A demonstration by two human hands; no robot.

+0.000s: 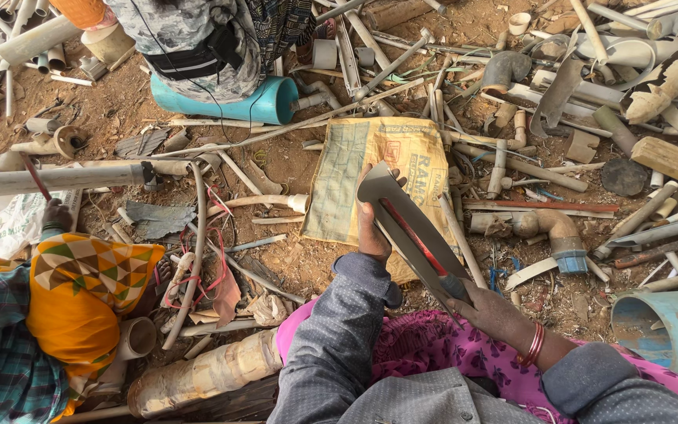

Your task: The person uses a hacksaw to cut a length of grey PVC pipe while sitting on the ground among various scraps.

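Observation:
I hold a long grey split piece of plastic pipe [406, 222], open like a trough, slanting from upper left to lower right above my lap. My left hand [370, 228] grips its upper edge from the left side. My right hand [492, 312] is closed on the lower end of the pipe piece together with a thin red-bladed tool [410, 233] that lies inside the trough. Red bangles circle my right wrist. My sleeves are grey and a pink flowered cloth covers my lap.
A yellow woven sack [339, 188] lies on the dirt ahead. Scrap pipes, elbows and broken plastic cover the ground. A person in orange cloth [80, 290] sits at left holding a grey pipe [49, 179]. Another person sits on a teal pipe [268, 102].

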